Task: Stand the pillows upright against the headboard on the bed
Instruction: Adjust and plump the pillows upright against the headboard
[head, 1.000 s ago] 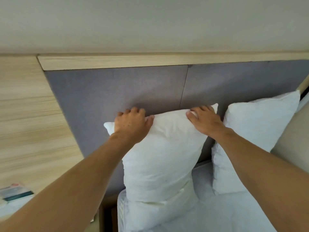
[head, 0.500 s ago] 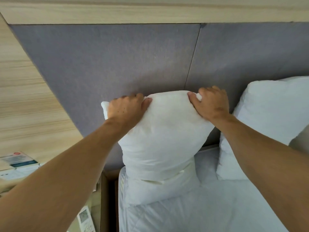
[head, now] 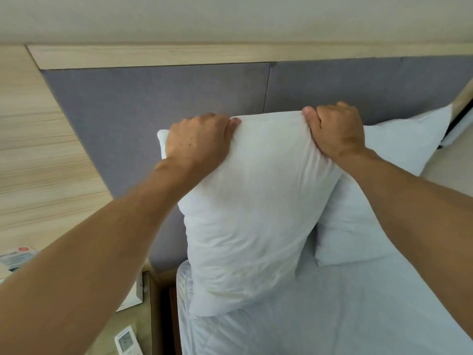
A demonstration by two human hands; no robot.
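A white pillow (head: 253,208) stands upright on the bed (head: 332,316), in front of the grey padded headboard (head: 179,98). My left hand (head: 197,142) grips its upper left corner. My right hand (head: 337,131) grips its upper right corner, fingers closed over the top edge. The pillow's bottom rests on the mattress. A second white pillow (head: 399,155) leans upright against the headboard to the right, partly behind the first pillow and my right arm.
A wooden wall panel (head: 38,149) runs along the left. Below it a bedside surface holds a white remote (head: 128,342), a white box (head: 133,295) and a leaflet (head: 18,257). A light wooden rail (head: 230,53) tops the headboard.
The pillow has shifted right and now overlaps the second pillow. Both hands have tightened on its top corners, bunching the fabric. The view has tilted back up.
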